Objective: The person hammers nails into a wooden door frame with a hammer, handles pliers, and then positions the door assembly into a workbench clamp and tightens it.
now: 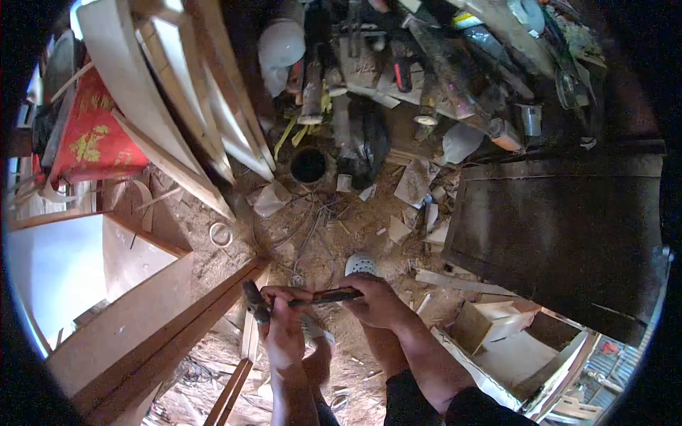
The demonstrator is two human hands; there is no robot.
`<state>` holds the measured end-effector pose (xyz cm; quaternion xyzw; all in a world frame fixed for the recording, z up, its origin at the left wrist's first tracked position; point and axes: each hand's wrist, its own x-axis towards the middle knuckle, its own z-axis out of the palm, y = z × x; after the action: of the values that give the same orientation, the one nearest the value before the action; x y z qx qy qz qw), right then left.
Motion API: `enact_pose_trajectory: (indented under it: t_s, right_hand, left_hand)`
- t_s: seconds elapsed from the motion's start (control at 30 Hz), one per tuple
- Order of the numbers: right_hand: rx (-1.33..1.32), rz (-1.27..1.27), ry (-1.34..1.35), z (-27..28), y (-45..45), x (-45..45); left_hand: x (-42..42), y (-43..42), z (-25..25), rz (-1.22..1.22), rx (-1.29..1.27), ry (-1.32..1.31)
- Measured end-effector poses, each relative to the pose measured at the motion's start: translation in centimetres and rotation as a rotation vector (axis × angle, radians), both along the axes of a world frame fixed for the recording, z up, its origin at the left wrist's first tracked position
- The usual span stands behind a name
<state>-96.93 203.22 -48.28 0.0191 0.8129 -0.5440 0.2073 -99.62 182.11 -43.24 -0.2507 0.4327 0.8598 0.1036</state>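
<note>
Left hand (283, 325) is closed on the hammer (327, 295), with its fingers around the handle, just beside the metal head. Right hand (371, 301) is also closed on the same hammer, and it grips the other end of the handle. So the two hands are apart from each other, and a part of the handle can be seen between them. The hammer lies almost level across the view, in front of the person's legs, and its head is at the left side, near the end of a long wooden beam (167, 323).

Just beyond the right hand one sees a white clog (361, 264) with small holes, which stands on the dusty ground (284, 245). A thin wire (312, 227) lies in loose loops farther from the hands, and to the left of it there is a pale ring (221, 234). Farther still, a round container (308, 166) shows its dark opening.

On the left side, curved wooden pieces (153, 99) stand tilted, near a red sack (99, 145) with yellow marks. On the right side is a large dark panel (554, 234), and below it an open wooden box (515, 351). At the top, many tools and scraps are heaped together, among them a translucent plastic jug (282, 48); most of them are too dim to name exactly.
</note>
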Motion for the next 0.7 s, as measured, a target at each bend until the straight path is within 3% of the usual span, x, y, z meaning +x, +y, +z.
enact_pose_trajectory:
  t_s: [0.23, 0.33, 0.4, 0.53, 0.6, 0.7]
  right_hand:
    - [-0.010, 0.013, -0.034, -0.1, 2.2, -1.2]
    - [-0.047, 0.191, -0.041, 1.3, 4.7, -3.9]
    - [-0.034, 0.086, 0.098, 4.1, 8.1, -6.5]
    - [0.555, -0.702, 0.570, 6.4, 14.3, -15.3]
    - [0.806, -0.691, 0.782, 6.0, 17.8, -20.6]
    - [0.946, -0.646, 0.466, 3.8, 17.8, -25.6]
  left_hand:
    - [-1.5, 1.6, -0.2, -0.001, -0.004, 0.060]
    - [-2.0, 2.0, -0.3, -0.003, -0.014, 0.095]
    - [-2.6, 2.5, 0.3, -0.003, -0.016, 0.117]
    - [-2.1, 3.2, 0.4, 0.029, -0.076, 0.002]
    - [-2.3, 4.3, 0.8, -0.026, -0.121, -0.031]
    - [-2.7, 5.2, 0.8, -0.234, -0.353, -0.009]
